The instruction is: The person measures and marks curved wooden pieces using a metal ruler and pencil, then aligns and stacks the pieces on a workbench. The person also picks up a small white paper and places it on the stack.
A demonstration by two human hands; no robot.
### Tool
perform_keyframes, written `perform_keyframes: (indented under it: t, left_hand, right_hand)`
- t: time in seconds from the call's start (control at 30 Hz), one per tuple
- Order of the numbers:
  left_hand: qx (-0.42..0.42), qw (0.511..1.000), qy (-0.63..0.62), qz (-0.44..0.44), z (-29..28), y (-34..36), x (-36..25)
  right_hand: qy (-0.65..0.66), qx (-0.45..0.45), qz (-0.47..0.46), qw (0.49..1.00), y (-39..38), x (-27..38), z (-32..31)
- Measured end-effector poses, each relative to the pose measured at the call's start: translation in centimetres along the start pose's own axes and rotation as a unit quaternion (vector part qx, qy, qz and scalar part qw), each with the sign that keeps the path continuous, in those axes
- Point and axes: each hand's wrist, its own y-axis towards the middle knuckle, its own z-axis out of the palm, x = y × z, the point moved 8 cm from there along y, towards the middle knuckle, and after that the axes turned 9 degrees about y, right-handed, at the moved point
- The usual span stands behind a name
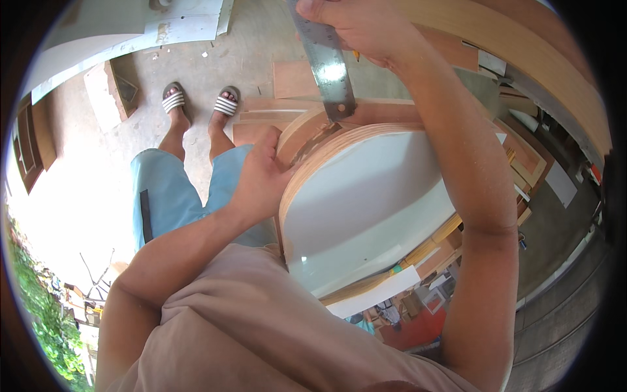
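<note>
A curved wooden piece (366, 196) with a pale, smooth face and a layered plywood rim lies against my body. Its rounded edge is gripped by my left hand (264, 173), with the fingers bent over the rim. My right hand (359, 26), at the top of the view, holds a metal ruler (330, 72). The ruler's lower end, with a small hole, reaches down to the wooden rim, close to a rough slot or gap between its layers. A yellow pencil tip (356, 56) pokes out below my right hand; how it is held is hidden.
Flat wooden boards (297, 81) lie on the concrete floor (215, 62) beyond the piece. A large curved wooden edge (522, 39) arches across the upper right. White panels (189, 26) stand at the upper left. Below the piece is a cluttered area with a red surface (415, 330).
</note>
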Motion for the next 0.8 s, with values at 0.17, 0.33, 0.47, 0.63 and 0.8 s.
perform_keyframes:
  t: [0.17, 0.33, 0.47, 0.63, 0.8]
  left_hand:
    - [-0.009, 1.0, 0.002, 0.009, 0.0, -0.1, -0.3]
    - [-0.012, 1.0, 0.016, 0.019, 0.0, -0.1, -0.3]
    - [-0.005, 1.0, 0.004, 0.006, 0.0, 0.0, 0.2]
    - [-0.013, 0.999, 0.044, 0.027, -0.2, -0.1, -0.8]
    - [-0.005, 1.0, 0.018, 0.005, 0.0, 0.0, 0.2]
  right_hand:
    - [-0.007, 0.014, -0.001, 1.0, 0.0, 0.1, 0.1]
    - [-0.051, 0.009, 0.015, 0.999, -0.1, 0.5, 0.4]
    - [-0.069, 0.007, 0.003, 0.998, -0.4, 1.2, 0.5]
    - [-0.084, 0.012, -0.03, 0.996, -0.3, 1.5, 0.7]
    - [-0.049, 0.006, -0.04, 0.998, -0.4, 1.7, 1.0]
